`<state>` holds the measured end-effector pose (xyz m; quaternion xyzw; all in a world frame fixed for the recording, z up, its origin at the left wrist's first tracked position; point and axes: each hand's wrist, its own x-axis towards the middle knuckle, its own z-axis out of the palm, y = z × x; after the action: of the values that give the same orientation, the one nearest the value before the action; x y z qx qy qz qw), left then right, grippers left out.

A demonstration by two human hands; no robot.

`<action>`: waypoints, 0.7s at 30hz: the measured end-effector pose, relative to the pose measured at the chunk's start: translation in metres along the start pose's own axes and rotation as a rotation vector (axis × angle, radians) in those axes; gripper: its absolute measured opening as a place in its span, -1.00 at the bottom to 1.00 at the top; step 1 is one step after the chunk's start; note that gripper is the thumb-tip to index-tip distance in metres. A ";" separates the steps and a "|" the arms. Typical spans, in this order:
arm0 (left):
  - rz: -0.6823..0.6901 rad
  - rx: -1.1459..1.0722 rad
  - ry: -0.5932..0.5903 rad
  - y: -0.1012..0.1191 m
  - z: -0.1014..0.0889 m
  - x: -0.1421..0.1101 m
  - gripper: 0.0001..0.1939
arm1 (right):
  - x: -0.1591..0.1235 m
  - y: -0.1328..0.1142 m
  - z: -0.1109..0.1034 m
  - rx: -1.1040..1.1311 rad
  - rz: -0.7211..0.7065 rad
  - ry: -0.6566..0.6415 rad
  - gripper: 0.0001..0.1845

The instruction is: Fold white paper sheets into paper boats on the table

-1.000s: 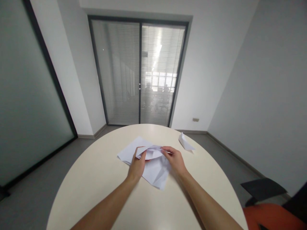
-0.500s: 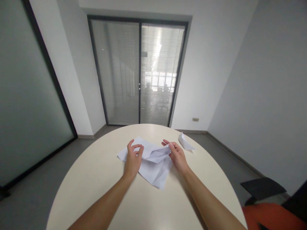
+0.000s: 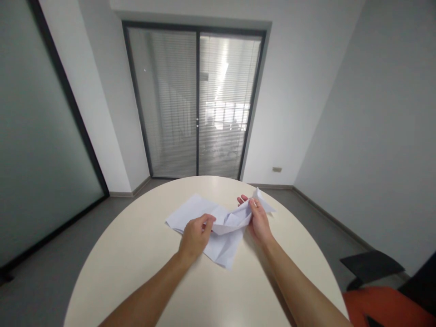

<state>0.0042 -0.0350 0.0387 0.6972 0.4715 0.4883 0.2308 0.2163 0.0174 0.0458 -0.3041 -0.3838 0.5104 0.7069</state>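
A folded white paper (image 3: 235,220) is stretched between my two hands, a little above the table. My left hand (image 3: 196,234) pinches its left end between thumb and fingers. At the other end my right hand (image 3: 258,219) grips it, thumb on top and the other fingertips showing behind. Beneath lies a creased white sheet of paper (image 3: 190,211), spread flat and partly covered by my left hand and the folded paper. Just beyond my right hand stands a small folded paper piece (image 3: 265,200), its lower left hidden by that hand.
All of this is on a round cream table (image 3: 136,268). An orange chair (image 3: 381,304) with a black armrest (image 3: 373,262) is close to the table's right edge. Glass doors with blinds (image 3: 197,104) are beyond the far side.
My left hand has moved right and closed on the left end of the folded paper. My right hand has shifted slightly right, drawing the folded paper into a longer, narrower shape.
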 end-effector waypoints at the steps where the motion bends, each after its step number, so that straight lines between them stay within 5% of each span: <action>1: -0.015 -0.018 -0.006 0.000 0.001 0.001 -0.68 | 0.000 0.000 0.000 -0.003 -0.012 -0.011 -0.63; 12: 0.069 0.067 -0.037 -0.006 0.007 -0.003 -0.64 | 0.003 0.002 -0.004 -0.023 -0.094 0.096 -0.65; 21: 0.038 0.015 -0.019 -0.009 0.002 0.003 -0.80 | 0.002 -0.004 -0.005 -0.018 -0.089 0.089 -0.60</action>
<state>0.0021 -0.0279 0.0327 0.7125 0.4595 0.4822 0.2206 0.2228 0.0182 0.0472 -0.3155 -0.3697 0.4612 0.7424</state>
